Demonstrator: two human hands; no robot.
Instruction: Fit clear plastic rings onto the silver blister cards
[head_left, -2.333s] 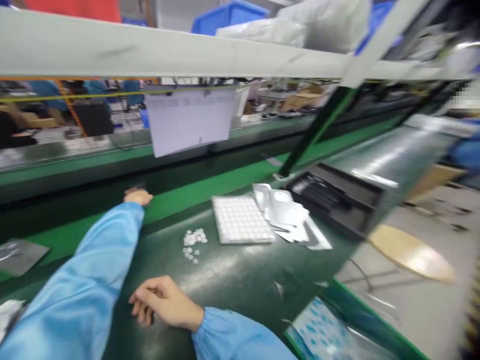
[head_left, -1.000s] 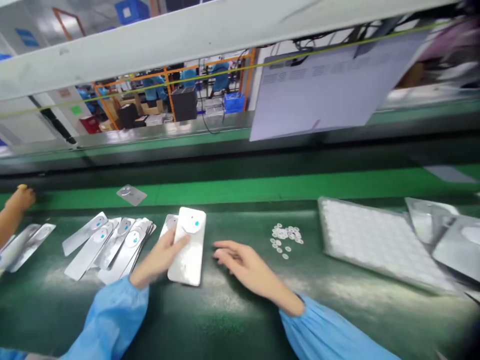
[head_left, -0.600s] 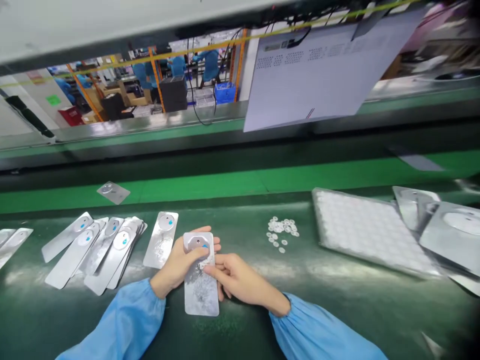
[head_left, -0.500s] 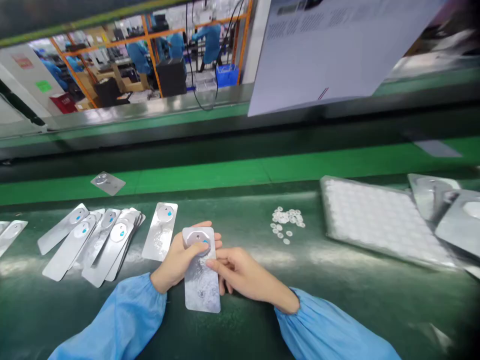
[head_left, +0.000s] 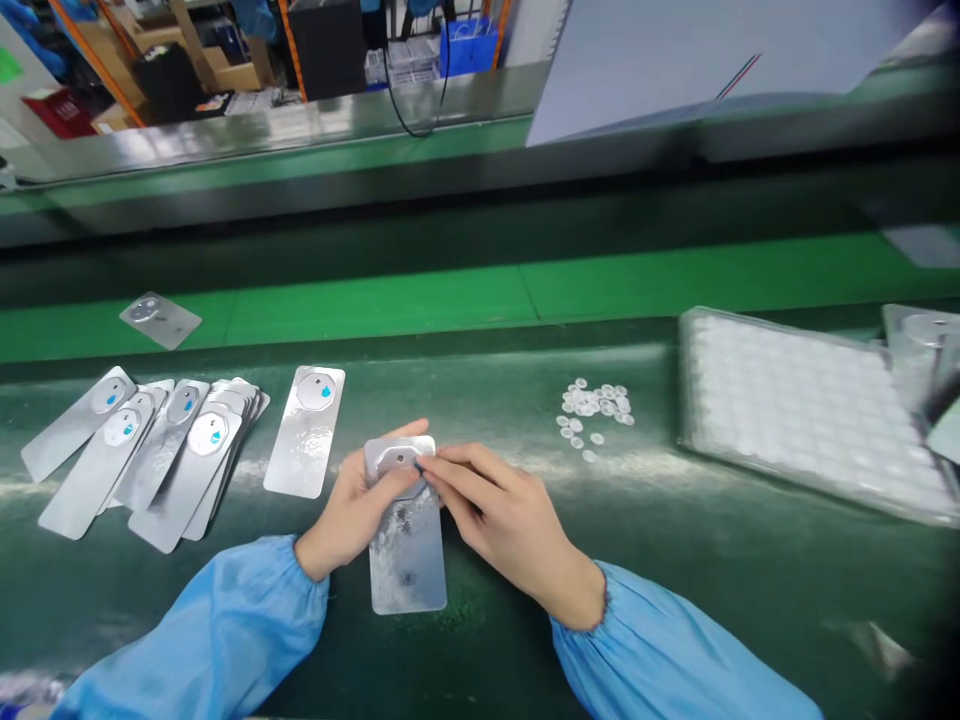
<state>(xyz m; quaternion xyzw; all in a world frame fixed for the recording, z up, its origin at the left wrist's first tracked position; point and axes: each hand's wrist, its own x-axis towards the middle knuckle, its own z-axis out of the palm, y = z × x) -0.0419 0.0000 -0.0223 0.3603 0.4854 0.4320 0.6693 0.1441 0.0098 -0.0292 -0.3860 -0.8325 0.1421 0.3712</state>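
My left hand (head_left: pixel 352 510) is closed round the left edge of a silver metal plate (head_left: pixel 409 570), its thumb lying over the front near the top. The plate is a rounded rectangle with an octagonal recess and a small dark hole at its upper end. My right hand (head_left: pixel 495 510) has its fingertips pinched together at the right side of that recess, where a bit of blue shows. Whatever the pinch holds, if anything, is too small to make out. Left of my hands, a similar plate (head_left: pixel 304 450) with a blue mark lies flat on the green bench.
A fanned pile of similar plates (head_left: pixel 180 480) lies at the left. Small clear discs (head_left: pixel 592 402) are scattered right of centre. A tray of white pieces (head_left: pixel 802 400) lies at the right. One plate (head_left: pixel 160 318) rests on the bright green strip behind. A white sheet (head_left: pixel 675 70) hangs above.
My right hand has moved up from the plate's right edge to the recess, fingertips now pinched there. My left hand keeps its hold. The camera view has tilted downward.
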